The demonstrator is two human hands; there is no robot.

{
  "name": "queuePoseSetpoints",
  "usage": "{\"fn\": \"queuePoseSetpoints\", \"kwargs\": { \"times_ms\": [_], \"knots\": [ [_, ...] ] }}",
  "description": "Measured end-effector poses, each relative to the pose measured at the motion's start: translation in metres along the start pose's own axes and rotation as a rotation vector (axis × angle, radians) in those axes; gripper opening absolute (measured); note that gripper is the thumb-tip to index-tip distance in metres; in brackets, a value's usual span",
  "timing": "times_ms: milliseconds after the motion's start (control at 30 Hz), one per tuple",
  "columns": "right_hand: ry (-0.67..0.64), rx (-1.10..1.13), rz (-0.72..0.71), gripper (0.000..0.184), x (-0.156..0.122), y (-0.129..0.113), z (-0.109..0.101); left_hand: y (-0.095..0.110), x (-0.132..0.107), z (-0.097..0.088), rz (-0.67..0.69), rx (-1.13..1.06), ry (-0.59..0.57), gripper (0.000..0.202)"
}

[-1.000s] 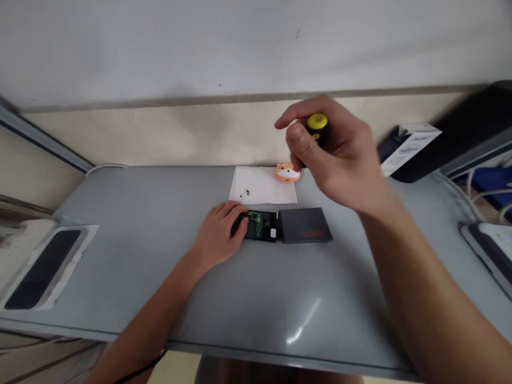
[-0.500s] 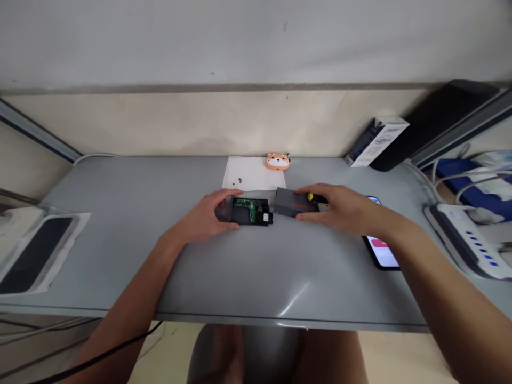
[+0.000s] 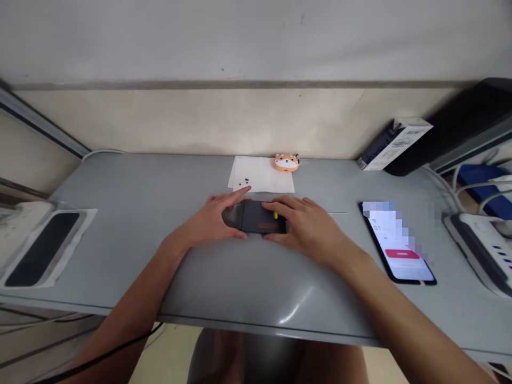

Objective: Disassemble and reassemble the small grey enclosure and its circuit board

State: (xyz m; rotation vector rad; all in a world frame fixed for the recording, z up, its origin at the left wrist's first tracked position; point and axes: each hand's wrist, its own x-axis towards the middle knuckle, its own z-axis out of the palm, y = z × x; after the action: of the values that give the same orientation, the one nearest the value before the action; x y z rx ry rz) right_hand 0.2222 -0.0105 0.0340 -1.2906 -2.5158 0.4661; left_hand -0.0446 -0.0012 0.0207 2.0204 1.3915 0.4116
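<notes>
1. At the left end of the bench point(image 3: 132, 208), a dark slab point(image 3: 45, 248) lies on a white sheet point(image 3: 88, 220).
2. The left hand point(image 3: 206, 221) grips the left end of a dark case point(image 3: 260, 213), thumb at its near edge, other fingers at its far edge, the index finger stretched out to the right.
3. The dark case is mid-bench, between both hands, just on the near side of white paper point(image 3: 266, 178); a dull red marking shows on top.
4. Small black pieces point(image 3: 246, 180) lie on the paper's left part, an orange animal-faced holder point(image 3: 286, 163) on its far right corner.
5. The right hand point(image 3: 302, 221) clasps the case's right part, thumb along the near edge, fingers over the top, and also keeps a yellow-ended tool point(image 3: 276, 215) in its grasp.
6. Far right, a box point(image 3: 394, 144) leans; nearer lies a lit phone point(image 3: 394, 250).
7. Rightmost is a white-and-dark power strip point(image 3: 480, 245).
</notes>
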Motion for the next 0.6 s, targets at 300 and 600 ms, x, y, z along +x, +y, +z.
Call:
{"fn": "queuePoseSetpoints", "kwargs": {
  "times_ms": [300,600],
  "knots": [
    [0.734,1.038,0.150,0.040,0.046,0.018,-0.031,0.004,-0.005,0.001,-0.031,0.027,0.016,0.081],
    [0.806,1.153,0.517,0.060,0.063,0.042,0.021,0.006,-0.003,-0.001,0.070,-0.040,0.066,0.058]
  ]
}}
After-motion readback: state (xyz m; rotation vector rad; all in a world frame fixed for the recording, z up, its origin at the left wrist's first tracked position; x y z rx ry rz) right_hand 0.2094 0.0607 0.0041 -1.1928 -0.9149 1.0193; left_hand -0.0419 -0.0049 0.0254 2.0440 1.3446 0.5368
